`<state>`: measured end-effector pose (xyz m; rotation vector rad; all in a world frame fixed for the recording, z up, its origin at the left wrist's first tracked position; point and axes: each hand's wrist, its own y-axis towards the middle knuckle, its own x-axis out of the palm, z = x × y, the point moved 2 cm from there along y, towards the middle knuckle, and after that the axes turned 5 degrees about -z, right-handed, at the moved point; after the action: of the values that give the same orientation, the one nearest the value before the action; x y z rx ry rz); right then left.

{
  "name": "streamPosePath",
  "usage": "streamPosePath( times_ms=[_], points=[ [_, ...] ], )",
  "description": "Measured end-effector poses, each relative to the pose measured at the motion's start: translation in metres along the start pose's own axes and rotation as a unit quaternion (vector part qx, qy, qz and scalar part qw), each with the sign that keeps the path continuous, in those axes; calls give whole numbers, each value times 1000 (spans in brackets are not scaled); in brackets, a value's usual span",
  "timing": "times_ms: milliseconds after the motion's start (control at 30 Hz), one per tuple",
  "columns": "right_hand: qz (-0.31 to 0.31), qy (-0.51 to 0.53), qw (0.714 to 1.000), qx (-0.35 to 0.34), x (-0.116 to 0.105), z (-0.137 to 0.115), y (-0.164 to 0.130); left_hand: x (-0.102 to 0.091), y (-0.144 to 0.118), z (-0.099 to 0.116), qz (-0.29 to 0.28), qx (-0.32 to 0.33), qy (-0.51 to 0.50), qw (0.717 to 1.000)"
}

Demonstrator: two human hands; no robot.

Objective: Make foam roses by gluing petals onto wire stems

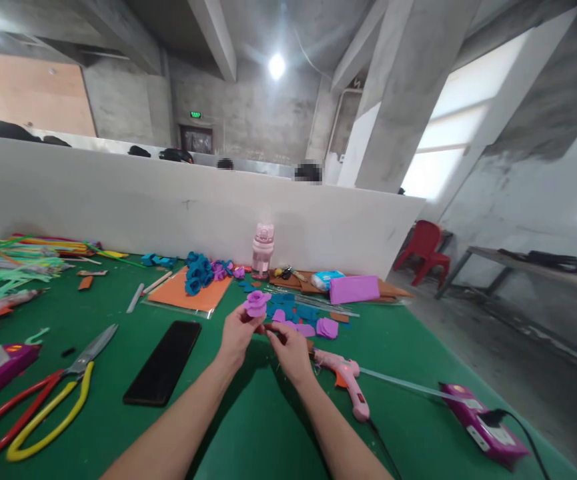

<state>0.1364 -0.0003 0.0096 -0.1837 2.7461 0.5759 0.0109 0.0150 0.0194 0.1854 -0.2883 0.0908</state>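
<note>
My left hand (237,335) is closed round the underside of a purple craft rose (257,304), its petals facing up. Close beside it, my right hand (291,348) has its thumb and fingers pinched together just below the flower. Whatever they grip is too small to make out. Behind the hands lie loose purple petal pieces (327,327) and dark teal pieces (307,313). To the right of my right hand, a pink hot glue gun (343,373) rests on the table with a glue stick in its back.
Left on the green table (248,427) are a black phone (163,363) and red-and-yellow-handled scissors (63,393). Teal flowers (199,273) sit on an orange sheet (183,298). A pink bottle (263,252) stands by the white partition (193,200). A power strip (485,427) lies at right.
</note>
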Motion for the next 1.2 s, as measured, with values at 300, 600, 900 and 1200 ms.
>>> streamPosePath(
  times_ms=[300,600,900,1200],
  points=[
    [-16,-14,1000,-2,9,1,-2,-1,-1,-4,-17,-19,-20,999],
    [6,98,992,76,13,11,2,5,-5,4,-61,-13,19,998],
    [31,-5,999,20,-2,1,6,-1,0,2,-38,41,75,996],
    [214,-195,946,-145,-35,-26,1,-9,3,0,-22,67,306,950]
  ],
)
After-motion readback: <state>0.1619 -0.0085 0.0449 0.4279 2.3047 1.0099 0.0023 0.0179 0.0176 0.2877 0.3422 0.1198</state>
